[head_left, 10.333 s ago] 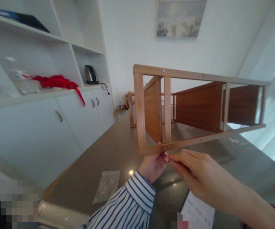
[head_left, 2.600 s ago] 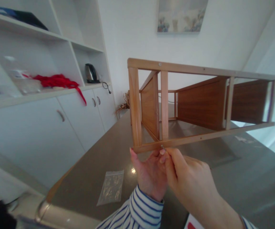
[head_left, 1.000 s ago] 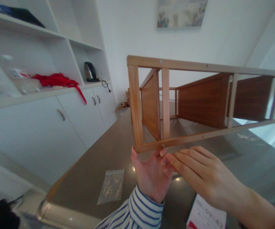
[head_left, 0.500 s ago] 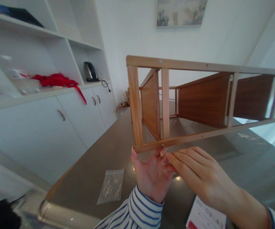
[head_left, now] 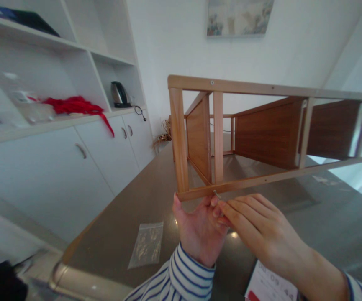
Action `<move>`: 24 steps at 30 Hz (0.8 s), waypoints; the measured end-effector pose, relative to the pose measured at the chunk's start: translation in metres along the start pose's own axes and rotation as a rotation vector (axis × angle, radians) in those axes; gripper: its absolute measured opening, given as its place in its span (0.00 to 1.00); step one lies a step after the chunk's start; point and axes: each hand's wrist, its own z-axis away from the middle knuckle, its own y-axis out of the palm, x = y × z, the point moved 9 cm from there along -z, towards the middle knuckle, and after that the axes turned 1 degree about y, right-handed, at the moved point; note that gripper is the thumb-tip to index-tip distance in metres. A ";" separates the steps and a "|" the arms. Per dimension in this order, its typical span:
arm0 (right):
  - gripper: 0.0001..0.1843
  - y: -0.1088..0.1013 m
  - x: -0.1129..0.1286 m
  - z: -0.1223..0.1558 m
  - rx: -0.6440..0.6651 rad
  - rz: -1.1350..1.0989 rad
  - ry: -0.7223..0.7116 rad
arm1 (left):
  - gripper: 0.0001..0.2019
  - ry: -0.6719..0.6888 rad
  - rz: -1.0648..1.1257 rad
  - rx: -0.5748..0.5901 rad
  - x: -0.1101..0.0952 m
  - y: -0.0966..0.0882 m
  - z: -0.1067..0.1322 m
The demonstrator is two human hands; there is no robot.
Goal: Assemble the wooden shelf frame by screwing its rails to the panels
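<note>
A wooden shelf frame (head_left: 218,138) with light rails and dark brown panels lies on its side on the grey table (head_left: 143,200). My left hand (head_left: 198,228) grips the frame's lower rail from beneath, thumb up at the corner. My right hand (head_left: 256,225) pinches a small metal screw or tool (head_left: 216,193) against the underside of that rail, fingers pressed together.
A clear plastic bag (head_left: 146,244) lies on the table at the left. A printed instruction sheet (head_left: 270,284) shows under my right wrist. White cabinets (head_left: 83,154) with a kettle (head_left: 118,95) and red cloth (head_left: 74,104) stand at the left.
Both hands stay at the same spot on the lower rail. My right hand has turned slightly at the small metal piece; the frame has barely shifted.
</note>
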 end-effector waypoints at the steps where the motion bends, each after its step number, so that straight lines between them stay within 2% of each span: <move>1: 0.17 0.000 0.000 0.000 -0.001 -0.001 0.005 | 0.34 -0.001 0.000 -0.001 0.000 0.000 0.000; 9: 0.17 0.003 -0.002 0.001 0.003 -0.024 0.040 | 0.33 0.013 -0.030 0.020 -0.001 0.001 -0.001; 17: 0.16 0.003 -0.003 0.001 -0.002 -0.042 0.040 | 0.34 0.001 0.000 -0.025 0.000 0.000 0.000; 24: 0.15 0.006 -0.004 0.002 0.003 -0.068 0.063 | 0.34 0.001 -0.010 -0.021 -0.001 -0.001 0.000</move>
